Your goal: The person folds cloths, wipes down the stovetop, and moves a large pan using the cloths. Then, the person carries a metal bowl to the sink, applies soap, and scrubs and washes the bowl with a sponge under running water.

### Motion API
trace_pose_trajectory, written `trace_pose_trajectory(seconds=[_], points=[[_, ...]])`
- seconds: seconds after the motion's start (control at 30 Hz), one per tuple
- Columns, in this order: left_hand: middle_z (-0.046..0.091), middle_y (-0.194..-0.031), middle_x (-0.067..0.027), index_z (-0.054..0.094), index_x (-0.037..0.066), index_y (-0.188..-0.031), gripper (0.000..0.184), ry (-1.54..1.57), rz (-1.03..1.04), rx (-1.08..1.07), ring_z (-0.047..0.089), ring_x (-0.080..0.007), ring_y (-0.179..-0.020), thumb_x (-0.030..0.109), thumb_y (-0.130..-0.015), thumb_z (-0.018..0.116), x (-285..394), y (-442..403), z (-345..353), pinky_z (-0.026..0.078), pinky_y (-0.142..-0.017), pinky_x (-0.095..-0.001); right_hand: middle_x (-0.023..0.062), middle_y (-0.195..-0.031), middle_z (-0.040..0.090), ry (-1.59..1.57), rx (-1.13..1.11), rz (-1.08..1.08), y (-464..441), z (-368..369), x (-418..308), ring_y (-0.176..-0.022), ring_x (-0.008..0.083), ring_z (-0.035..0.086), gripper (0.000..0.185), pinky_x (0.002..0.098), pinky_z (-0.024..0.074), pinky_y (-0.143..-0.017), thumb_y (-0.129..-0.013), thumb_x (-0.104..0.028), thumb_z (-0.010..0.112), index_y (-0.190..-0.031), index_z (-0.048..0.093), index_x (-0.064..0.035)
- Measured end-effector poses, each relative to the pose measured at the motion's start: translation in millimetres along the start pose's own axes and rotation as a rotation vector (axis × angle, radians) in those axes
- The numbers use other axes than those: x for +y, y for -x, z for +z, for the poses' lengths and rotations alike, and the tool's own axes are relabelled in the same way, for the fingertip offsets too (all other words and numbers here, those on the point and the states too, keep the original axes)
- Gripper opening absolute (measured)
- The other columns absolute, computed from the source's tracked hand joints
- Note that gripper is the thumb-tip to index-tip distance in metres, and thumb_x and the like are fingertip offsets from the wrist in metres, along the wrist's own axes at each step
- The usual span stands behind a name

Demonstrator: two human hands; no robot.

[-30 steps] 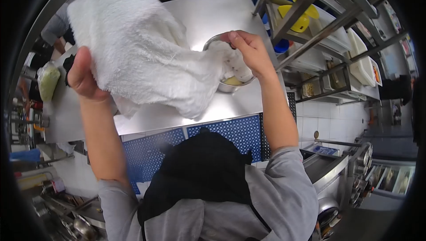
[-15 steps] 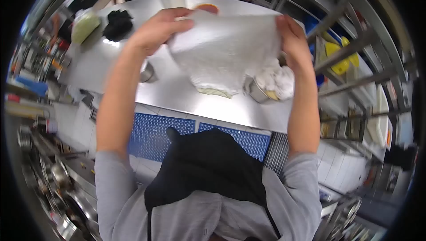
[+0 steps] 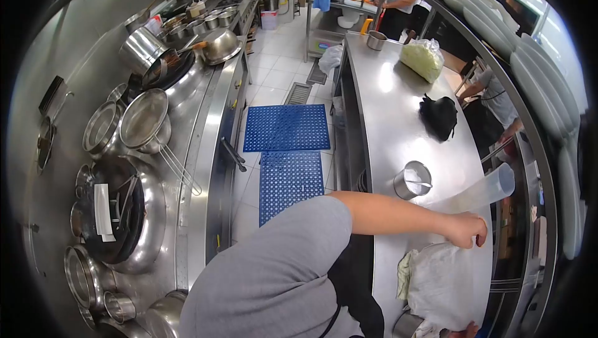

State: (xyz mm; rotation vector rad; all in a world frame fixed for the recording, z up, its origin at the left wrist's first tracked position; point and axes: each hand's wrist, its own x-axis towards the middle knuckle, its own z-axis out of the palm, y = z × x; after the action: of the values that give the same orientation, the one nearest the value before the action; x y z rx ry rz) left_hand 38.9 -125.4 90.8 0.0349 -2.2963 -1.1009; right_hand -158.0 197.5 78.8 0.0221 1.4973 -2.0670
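A thin white cloth [image 3: 441, 279] lies spread on the steel table at the lower right, over a pale green piece [image 3: 405, 274] that shows along one edge. My left hand [image 3: 466, 231] is closed at the cloth's far corner, fingers curled down at its edge. Only part of my right hand [image 3: 471, 330] shows at the bottom of the view, closed at another corner of the cloth. Close by, a metal pot [image 3: 408, 325] with white material beside it is partly cut off.
On the table [image 3: 389, 126] are a metal pot with a handle [image 3: 412, 180], a clear plastic jug [image 3: 492, 187], a black crumpled item [image 3: 438, 117] and a bag of pale green food [image 3: 422, 60]. Woks and strainers [image 3: 144, 120] line the left counter. Plates [image 3: 542, 83] fill the right shelf. Two people work beyond.
The view has swung left, toward the stove side and aisle. The white cloth, held up between both hands before, is now down on the table.
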Motion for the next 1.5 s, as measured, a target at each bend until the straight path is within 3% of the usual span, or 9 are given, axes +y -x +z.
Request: trace_pose_trajectory(seconds=[0.07,0.17,0.27,0.4,0.53,0.8,1.1,1.33,1.5], points=[[0.067,-0.1,-0.0156,0.068,0.004,-0.103,0.035,0.051,-0.072,0.003,0.063,-0.0314,-0.097,0.006,-0.069,0.061,1,4,-4,0.049,-0.082,-0.0396,0.0224,-0.144,0.039,0.306,0.051,-0.251,-57,-41,11,-0.131,0.039,0.03,0.05,0.0597,0.0173,-0.108,-0.096,-0.036,0.041,-0.136,0.04,-0.0047],[0.068,-0.099,-0.0156,0.067,0.004,-0.104,0.036,0.009,-0.158,-0.119,0.063,-0.0324,-0.097,0.007,-0.069,0.063,4,0,-11,0.049,-0.082,-0.0403,0.0068,-0.091,0.06,0.349,-0.038,-0.43,-14,3,-3,-0.064,0.0156,0.052,0.03,0.0259,0.0399,-0.06,-0.084,-0.012,0.062,-0.113,0.06,-0.0036],[0.067,-0.093,-0.0165,0.065,0.003,-0.099,0.031,-0.17,0.221,-0.074,0.064,-0.0342,-0.088,0.009,-0.069,0.064,-44,-10,27,0.05,-0.076,-0.0417,0.0166,-0.13,0.051,1.377,-0.568,-0.647,-34,-22,-23,-0.119,0.0289,0.05,0.076,0.0383,0.0399,-0.103,-0.069,-0.012,0.071,-0.139,0.043,-0.0009],[0.066,-0.087,-0.0168,0.068,0.007,-0.101,0.033,-0.06,0.301,-0.085,0.064,-0.0328,-0.085,0.022,-0.072,0.07,-65,-31,11,0.051,-0.073,-0.0424,0.0214,-0.087,0.058,1.909,-0.351,-1.005,-53,-53,-14,-0.086,0.0389,0.056,0.03,0.0464,0.0439,-0.082,-0.076,-0.021,0.068,-0.094,0.063,0.0028],[0.056,-0.126,-0.0095,0.049,0.003,-0.13,0.068,0.655,-0.134,-0.162,0.053,-0.0206,-0.116,0.03,-0.076,0.079,16,-50,-42,0.042,-0.1,-0.0345,0.0059,-0.118,0.063,0.223,-0.494,-0.455,18,79,-49,-0.11,0.0215,0.057,0.053,0.0359,0.0436,-0.095,-0.079,-0.024,0.075,-0.124,0.057,-0.0029],[0.058,-0.127,-0.013,0.044,-0.002,-0.134,0.057,1.272,-0.622,-0.073,0.056,-0.0244,-0.118,0.034,-0.094,0.059,-17,-16,-18,0.044,-0.1,-0.0382,0.0118,-0.112,0.064,-0.01,-0.292,-0.03,-4,76,-6,-0.102,0.0212,0.063,0.042,0.0336,0.0498,-0.092,-0.087,-0.017,0.069,-0.121,0.054,0.0029],[0.067,-0.104,-0.0145,0.053,-0.006,-0.124,0.037,0.662,-0.762,-0.008,0.064,-0.0203,-0.094,0.01,-0.09,0.059,-23,18,-6,0.049,-0.083,-0.0314,0.0165,-0.099,0.066,0.226,-0.106,-0.095,-37,54,23,-0.088,0.0258,0.067,0.042,0.037,0.0561,-0.074,-0.077,-0.009,0.076,-0.11,0.057,0.0094],[0.065,-0.103,-0.007,0.054,-0.004,-0.123,0.036,0.511,-0.382,0.306,0.061,-0.0124,-0.089,0.002,-0.087,0.057,-17,11,-8,0.048,-0.08,-0.0275,0.0138,-0.091,0.065,0.423,0.299,-0.287,-24,75,17,-0.083,0.0236,0.066,0.058,0.036,0.0535,-0.058,-0.073,-0.014,0.082,-0.12,0.055,0.0043],[0.063,-0.107,-0.0072,0.056,0.0,-0.125,0.044,0.311,-0.189,0.042,0.059,-0.0114,-0.09,-0.001,-0.082,0.061,6,-11,-32,0.047,-0.081,-0.0257,0.0151,-0.101,0.064,0.649,-0.245,-0.365,-31,61,2,-0.087,0.0228,0.065,0.06,0.0329,0.0515,-0.071,-0.074,-0.033,0.081,-0.123,0.06,-0.0065]])
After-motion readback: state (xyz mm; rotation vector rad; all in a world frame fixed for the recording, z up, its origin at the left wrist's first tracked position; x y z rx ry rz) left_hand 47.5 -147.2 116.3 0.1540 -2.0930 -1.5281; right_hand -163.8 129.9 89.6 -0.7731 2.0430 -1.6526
